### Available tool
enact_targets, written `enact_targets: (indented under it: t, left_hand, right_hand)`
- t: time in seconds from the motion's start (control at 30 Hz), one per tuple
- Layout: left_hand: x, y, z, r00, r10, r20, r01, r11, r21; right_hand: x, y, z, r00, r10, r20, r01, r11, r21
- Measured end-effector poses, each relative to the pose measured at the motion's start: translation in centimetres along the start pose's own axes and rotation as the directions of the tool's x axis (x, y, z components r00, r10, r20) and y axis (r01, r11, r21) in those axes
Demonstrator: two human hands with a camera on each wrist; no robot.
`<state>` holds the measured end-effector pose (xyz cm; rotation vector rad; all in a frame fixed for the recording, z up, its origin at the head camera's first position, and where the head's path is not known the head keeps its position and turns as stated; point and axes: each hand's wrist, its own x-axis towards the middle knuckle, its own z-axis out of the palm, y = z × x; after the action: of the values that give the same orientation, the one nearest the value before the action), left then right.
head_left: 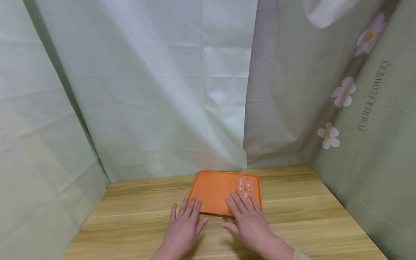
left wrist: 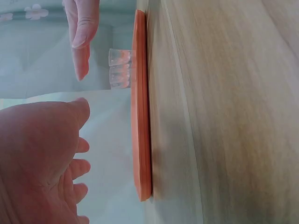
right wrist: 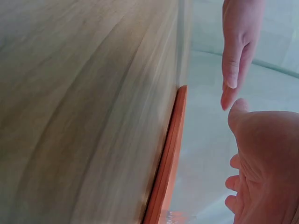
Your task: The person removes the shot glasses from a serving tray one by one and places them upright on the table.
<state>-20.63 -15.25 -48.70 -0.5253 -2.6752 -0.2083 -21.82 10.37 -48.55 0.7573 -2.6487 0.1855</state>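
An orange tray (head_left: 212, 189) lies on the wooden table, with several small clear cups (head_left: 248, 183) grouped at its right side. In the left wrist view the cups (left wrist: 120, 74) stand upright on the tray (left wrist: 141, 140). My left hand (head_left: 182, 229) is held above the table by the tray's near left corner, fingers extended and holding nothing. Fingers spread, my right hand (head_left: 251, 225) is over the tray's near right edge, in front of the cups, and is also without any object. Both wrist views show the hands raised off the tabletop, apart from the tray. The right fingers partly cover the nearest cup.
The wooden tabletop (head_left: 136, 209) extends to both sides of the tray. Pale curtains (head_left: 162, 90) hang behind the table and along its left and right sides. The right curtain (head_left: 373, 162) bears printed flowers and lettering.
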Motion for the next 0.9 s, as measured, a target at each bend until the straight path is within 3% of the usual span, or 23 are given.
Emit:
enact_targets:
  t: [0.23,0.53,0.73,0.9]
  left_hand:
    - [0.4,-0.1,0.0,1.000,-0.014,0.027,0.014,1.000,-0.014]
    - [1.1,-0.8,1.1,1.000,0.003,-0.005,-0.003,0.998,-0.069]
    - [1.9,-1.7,1.6,0.996,-0.058,0.062,0.062,0.996,-0.063]
    - [2.5,-2.2,1.5,0.994,-0.074,0.084,0.078,0.996,-0.051]
  right_hand:
    - [-0.3,0.4,0.2,1.000,0.012,0.009,-0.012,1.000,-0.003]
    - [-1.6,1.2,-0.1,0.999,0.025,0.032,-0.025,1.000,-0.005]
    - [-2.3,1.8,-0.4,0.999,0.031,0.024,-0.031,0.999,0.009]
    - [-2.4,2.2,-0.3,0.999,0.042,0.005,-0.042,0.999,0.006]
